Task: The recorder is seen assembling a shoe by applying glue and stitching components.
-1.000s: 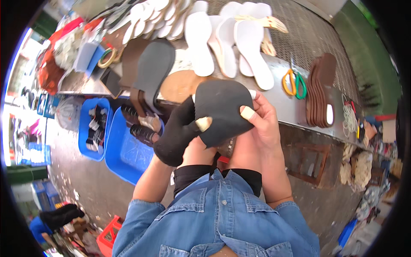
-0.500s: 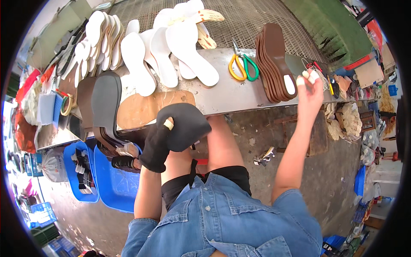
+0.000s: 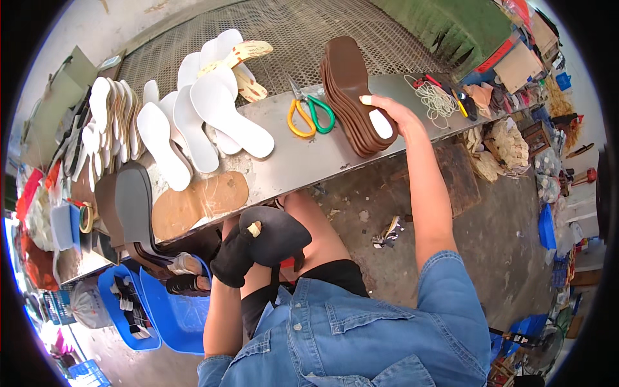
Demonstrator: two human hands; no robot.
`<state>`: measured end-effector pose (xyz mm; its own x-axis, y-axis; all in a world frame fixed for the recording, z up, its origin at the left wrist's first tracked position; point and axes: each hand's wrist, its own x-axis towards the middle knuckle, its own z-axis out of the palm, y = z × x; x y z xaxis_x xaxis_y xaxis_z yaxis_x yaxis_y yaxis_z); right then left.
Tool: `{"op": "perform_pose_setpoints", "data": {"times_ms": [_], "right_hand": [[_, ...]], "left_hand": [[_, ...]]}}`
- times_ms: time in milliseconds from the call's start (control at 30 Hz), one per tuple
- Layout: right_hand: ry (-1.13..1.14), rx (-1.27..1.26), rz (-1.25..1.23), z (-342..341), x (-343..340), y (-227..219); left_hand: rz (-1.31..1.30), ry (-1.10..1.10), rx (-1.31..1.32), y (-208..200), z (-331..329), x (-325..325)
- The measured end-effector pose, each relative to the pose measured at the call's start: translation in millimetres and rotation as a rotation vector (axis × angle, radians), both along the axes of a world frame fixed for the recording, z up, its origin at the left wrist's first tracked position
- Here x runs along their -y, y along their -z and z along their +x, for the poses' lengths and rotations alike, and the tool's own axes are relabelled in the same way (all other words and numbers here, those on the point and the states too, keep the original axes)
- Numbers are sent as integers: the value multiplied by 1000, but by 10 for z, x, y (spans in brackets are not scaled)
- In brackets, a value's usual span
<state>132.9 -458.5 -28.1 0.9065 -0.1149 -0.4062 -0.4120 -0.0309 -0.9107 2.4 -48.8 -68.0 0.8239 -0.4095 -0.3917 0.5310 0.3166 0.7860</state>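
My left hand (image 3: 233,258), in a black glove with the thumb tip showing wrapped, is closed on a dark shoe sole (image 3: 280,235) above my lap, its thumb pressed on the face. On the metal bench, my right hand (image 3: 398,115) takes hold of the right side of a stack of brown insoles (image 3: 348,68). The thumb, its tip wrapped in white, lies over the top insole; the other fingers are hidden behind the edge. A white heel patch (image 3: 380,124) marks the top insole. Scissors with yellow and green handles (image 3: 311,119) lie left of the stack.
White insoles (image 3: 216,103) are piled on the bench (image 3: 284,158) at left, near a tan sole-shaped piece (image 3: 200,203) and dark soles (image 3: 133,200). Coiled cord (image 3: 433,102) lies right of the stack. Blue bins (image 3: 174,309) stand on the floor at left.
My right hand has come down from raised in the air onto the brown insole stack. The view has swung to the right. My left hand keeps the dark sole.
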Motion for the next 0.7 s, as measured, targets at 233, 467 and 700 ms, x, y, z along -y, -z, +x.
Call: {"op": "perform_pose_setpoints", "data": {"times_ms": [233, 467, 700], "right_hand": [[167, 77, 252, -101, 366, 132], [278, 98, 119, -123, 1599, -57], [272, -76, -347, 131, 2240, 55]], "left_hand": [[-1, -55, -11, 119, 85, 61], [136, -174, -23, 44, 81, -145], [79, -342, 44, -171, 217, -310]]}}
